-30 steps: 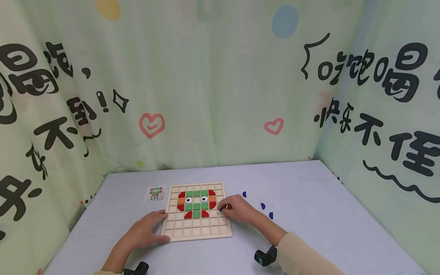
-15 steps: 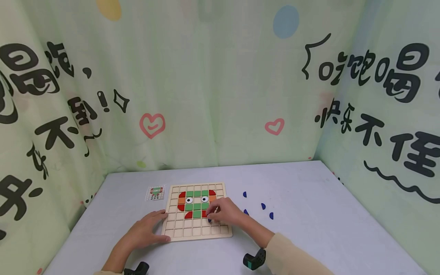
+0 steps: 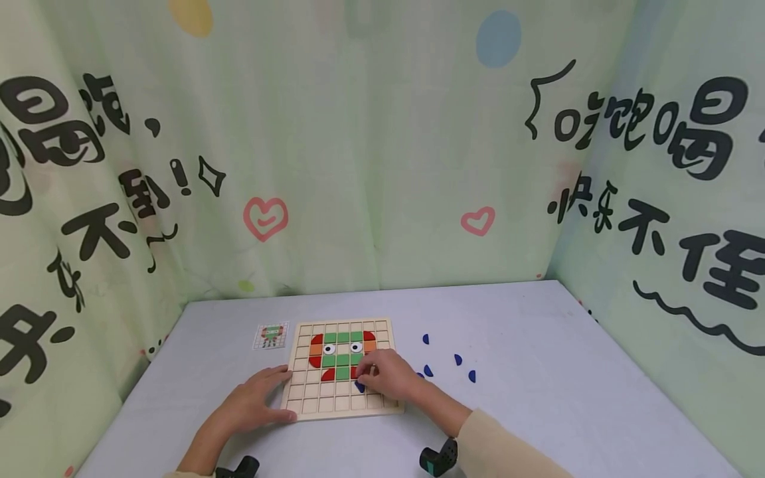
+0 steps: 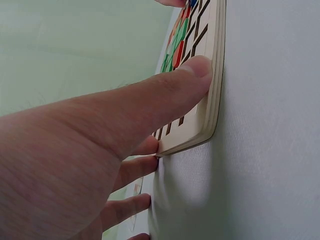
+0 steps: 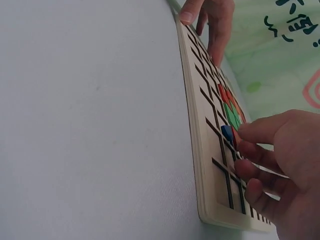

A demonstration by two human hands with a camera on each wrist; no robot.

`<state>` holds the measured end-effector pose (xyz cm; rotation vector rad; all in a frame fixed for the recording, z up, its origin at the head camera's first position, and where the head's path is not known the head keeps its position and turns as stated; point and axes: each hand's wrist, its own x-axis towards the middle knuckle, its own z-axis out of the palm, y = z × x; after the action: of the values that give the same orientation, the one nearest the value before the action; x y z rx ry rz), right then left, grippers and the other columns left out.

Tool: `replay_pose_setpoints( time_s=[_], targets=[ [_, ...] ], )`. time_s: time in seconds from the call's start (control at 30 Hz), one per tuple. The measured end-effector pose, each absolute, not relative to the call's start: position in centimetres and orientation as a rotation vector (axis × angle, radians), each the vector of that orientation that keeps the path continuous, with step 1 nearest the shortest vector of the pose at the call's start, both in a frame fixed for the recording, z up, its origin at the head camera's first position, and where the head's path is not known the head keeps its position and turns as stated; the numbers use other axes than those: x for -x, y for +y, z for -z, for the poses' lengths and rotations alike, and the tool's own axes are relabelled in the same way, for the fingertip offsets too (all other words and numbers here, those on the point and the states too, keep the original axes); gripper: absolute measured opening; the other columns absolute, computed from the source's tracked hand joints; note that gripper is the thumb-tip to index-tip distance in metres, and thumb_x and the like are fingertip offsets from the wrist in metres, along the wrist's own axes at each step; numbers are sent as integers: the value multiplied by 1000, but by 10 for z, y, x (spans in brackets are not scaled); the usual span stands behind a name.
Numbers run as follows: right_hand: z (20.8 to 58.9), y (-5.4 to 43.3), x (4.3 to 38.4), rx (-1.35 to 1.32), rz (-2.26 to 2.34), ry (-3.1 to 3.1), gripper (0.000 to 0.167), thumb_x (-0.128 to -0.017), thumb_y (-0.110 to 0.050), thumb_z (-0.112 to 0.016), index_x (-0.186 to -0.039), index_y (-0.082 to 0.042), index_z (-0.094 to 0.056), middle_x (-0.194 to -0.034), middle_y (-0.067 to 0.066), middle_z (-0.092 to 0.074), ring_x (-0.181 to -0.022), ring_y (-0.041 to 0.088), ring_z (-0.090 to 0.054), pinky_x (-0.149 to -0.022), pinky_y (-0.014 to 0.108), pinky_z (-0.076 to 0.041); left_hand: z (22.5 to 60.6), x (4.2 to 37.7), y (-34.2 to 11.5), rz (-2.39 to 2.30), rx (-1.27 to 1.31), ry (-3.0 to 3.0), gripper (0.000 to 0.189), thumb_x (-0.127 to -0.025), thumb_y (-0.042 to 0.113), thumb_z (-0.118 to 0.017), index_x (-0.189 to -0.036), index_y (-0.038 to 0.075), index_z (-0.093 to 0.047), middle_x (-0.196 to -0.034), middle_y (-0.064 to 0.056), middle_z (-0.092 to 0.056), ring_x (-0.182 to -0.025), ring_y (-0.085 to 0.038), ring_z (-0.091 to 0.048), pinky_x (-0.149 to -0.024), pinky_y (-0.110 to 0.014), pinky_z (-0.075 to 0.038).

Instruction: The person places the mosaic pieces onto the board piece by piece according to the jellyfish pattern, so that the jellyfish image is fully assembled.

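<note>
A wooden grid board [image 3: 335, 403] lies on the table, bearing green, red and orange pieces and two eye pieces [image 3: 329, 348]. My left hand [image 3: 254, 400] rests at its left corner; the thumb presses on the front edge and the straight fingers touch the left side. Over the board's lower middle, my right hand [image 3: 388, 375] pinches a dark blue rounded piece [image 3: 360, 386] just below the red ones. In the right wrist view that blue piece [image 5: 227, 132] is at the thumb tip, against the grid; its far side is hidden.
Several dark blue rounded pieces [image 3: 457, 360] lie on the white table [image 3: 526, 385] right of the board. A small picture card [image 3: 271, 336] with a gridded figure lies behind its left side. Printed cloth [image 3: 370, 166] surrounds the table.
My right hand has moved left and slightly down from the board's right edge to its lower middle, carrying the blue piece. Loose blue pieces beside the board came into view. The left hand stays put.
</note>
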<state>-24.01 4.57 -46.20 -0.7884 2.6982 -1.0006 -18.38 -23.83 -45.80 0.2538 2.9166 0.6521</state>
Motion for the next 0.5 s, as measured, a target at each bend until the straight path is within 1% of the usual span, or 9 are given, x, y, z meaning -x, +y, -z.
replay_pose_setpoints(
  time_s=[0.13,0.2,0.3,0.5],
  targets=[
    [462,51,242,904,957,2634,13,-88,-13,-70,-100,-15,-75,-88,-7,-64,-74,4,-53,-65,14,-49,458,184,-238,-646,-257,2919,86,-66,48,-85,-136,9,-55,-146,-12,-48,-135,-37,-42,-107,-58,-38],
    [461,53,242,954,928,2625,16,-88,-12,-70,-103,-15,-76,-91,-6,-65,-75,3,-52,-67,13,-49,459,184,-238,-650,-250,2917,86,-65,48,-85,-136,9,-55,-146,-12,-48,-136,-36,-42,-108,-58,-38],
    [462,52,241,971,907,2646,15,-87,-15,-72,-102,-15,-76,-90,-7,-64,-76,3,-51,-66,13,-47,460,185,-238,-656,-243,2915,86,-65,48,-85,-136,9,-55,-147,-11,-48,-136,-36,-42,-108,-58,-38],
    [463,48,237,898,919,2688,14,-85,-18,-74,-100,-16,-75,-87,-9,-64,-75,4,-50,-63,13,-46,460,184,-238,-661,-255,2914,86,-65,48,-85,-136,9,-55,-146,-11,-48,-136,-36,-42,-108,-58,-38]
  ],
)
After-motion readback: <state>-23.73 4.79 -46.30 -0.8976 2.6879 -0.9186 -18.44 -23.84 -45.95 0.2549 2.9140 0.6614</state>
